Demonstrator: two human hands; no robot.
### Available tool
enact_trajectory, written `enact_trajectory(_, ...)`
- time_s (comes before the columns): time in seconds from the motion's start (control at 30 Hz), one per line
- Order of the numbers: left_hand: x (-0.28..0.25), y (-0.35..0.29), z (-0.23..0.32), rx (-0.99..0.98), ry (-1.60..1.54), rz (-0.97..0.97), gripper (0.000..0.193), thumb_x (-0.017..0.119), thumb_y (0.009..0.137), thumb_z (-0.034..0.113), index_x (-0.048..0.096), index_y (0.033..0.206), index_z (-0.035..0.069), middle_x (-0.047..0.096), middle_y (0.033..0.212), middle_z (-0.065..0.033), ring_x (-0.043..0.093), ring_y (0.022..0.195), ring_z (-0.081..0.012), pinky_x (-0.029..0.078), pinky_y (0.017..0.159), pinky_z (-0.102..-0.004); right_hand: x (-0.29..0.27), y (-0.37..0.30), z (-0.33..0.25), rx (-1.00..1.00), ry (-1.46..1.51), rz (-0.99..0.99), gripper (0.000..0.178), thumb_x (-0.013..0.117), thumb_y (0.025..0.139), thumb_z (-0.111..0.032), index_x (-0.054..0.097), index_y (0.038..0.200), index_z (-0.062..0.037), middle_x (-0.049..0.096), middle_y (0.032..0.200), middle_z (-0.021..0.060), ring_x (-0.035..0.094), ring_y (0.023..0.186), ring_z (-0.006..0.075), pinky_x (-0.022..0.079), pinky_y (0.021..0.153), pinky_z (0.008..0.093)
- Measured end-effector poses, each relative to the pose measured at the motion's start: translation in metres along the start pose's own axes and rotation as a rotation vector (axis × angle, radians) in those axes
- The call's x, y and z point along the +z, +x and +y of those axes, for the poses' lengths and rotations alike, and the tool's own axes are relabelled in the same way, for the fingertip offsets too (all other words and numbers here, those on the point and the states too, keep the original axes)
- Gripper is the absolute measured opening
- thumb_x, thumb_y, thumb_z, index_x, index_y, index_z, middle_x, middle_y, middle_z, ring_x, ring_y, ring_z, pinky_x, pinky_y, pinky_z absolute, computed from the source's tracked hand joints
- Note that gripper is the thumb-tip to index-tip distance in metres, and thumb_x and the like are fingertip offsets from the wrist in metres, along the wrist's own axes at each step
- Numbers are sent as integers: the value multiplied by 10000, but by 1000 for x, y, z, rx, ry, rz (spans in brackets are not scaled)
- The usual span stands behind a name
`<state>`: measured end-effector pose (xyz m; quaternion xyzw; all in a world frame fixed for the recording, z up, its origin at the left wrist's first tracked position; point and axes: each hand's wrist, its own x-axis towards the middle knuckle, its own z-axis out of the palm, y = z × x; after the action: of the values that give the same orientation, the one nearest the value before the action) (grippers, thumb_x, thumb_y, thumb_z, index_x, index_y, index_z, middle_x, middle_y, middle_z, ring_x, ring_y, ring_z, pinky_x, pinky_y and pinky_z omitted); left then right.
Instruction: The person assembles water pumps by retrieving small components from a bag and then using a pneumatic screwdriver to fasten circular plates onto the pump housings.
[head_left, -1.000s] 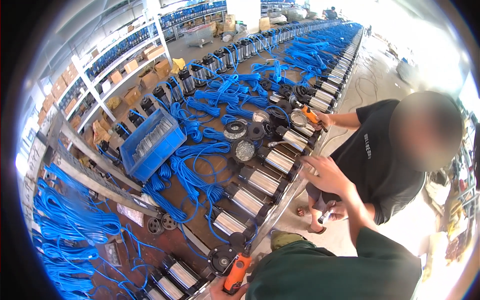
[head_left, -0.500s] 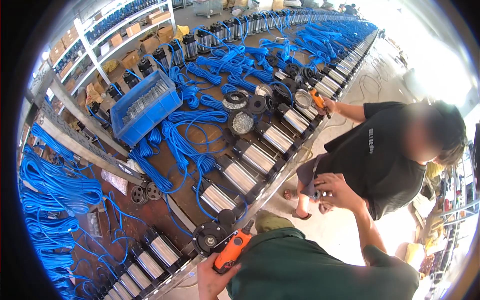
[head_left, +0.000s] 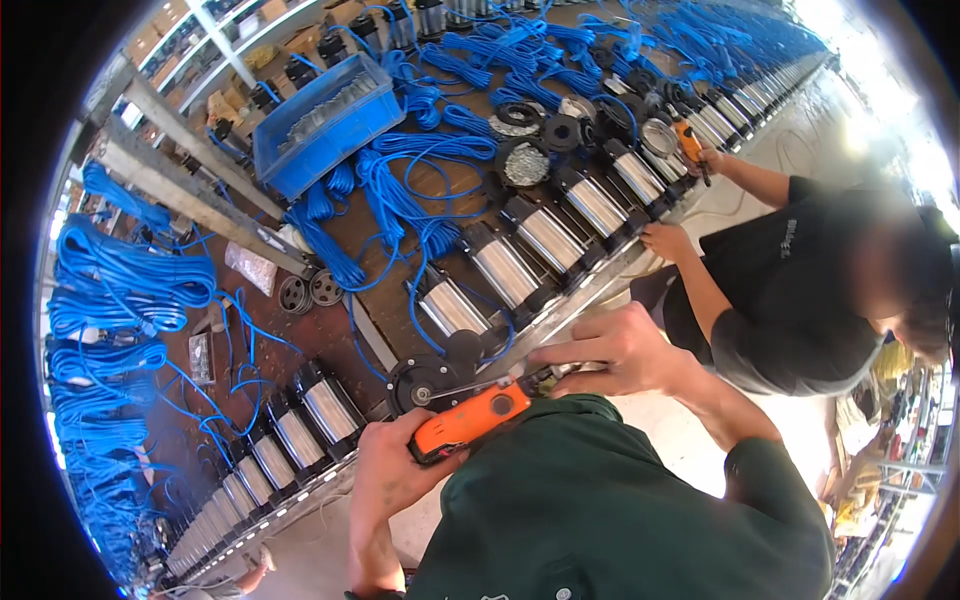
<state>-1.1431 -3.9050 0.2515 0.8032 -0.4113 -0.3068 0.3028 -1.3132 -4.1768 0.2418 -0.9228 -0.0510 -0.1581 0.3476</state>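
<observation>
My left hand (head_left: 395,462) is wrapped round the body of an orange handheld power tool (head_left: 470,418) with a slim dark head. At that head, the fingers of my right hand (head_left: 625,350) are pinched together; whether a small part sits between them is hidden. A thin metal rod (head_left: 465,389) shows along the tool's far side, reaching toward a round black flange (head_left: 418,385). This flange sits at the end of the bench row, just beyond my left hand. Nearby lies a silver pump body (head_left: 455,308) with a blue cable.
A co-worker in black (head_left: 800,290) stands at right, one hand on another orange tool (head_left: 687,140). Silver cylinders (head_left: 295,435) line the bench edge. Blue cable coils (head_left: 130,265), a blue bin of metal rods (head_left: 330,125) and a bowl of small metal parts (head_left: 525,163) lie beyond.
My right hand has come left and down to the tool's head. The tool has tilted flatter in my left hand. The co-worker's other hand now rests by the bench edge.
</observation>
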Motion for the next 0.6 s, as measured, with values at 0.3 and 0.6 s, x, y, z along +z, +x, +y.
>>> enact_trajectory(0.3, 1, -32, 1, -21, 146, -119, 317, 820, 673, 272, 655, 877, 95, 638, 665, -118, 640, 627, -318, 495, 576, -374, 29, -12, -7, -171, 132, -73, 312, 758, 817, -267, 664, 1059, -94, 554, 653, 12, 557, 517, 191, 366, 424, 346)
enact_trajectory(0.6, 13, -86, -15, -105, 336, -291, 370, 750, 722, 353, 593, 961, 119, 672, 771, -96, 661, 727, -321, 510, 620, -446, 38, -29, -37, -136, -9, -367, 285, 740, 809, -301, 676, 1040, -147, 469, 577, -7, 514, 446, 182, 319, 401, 342)
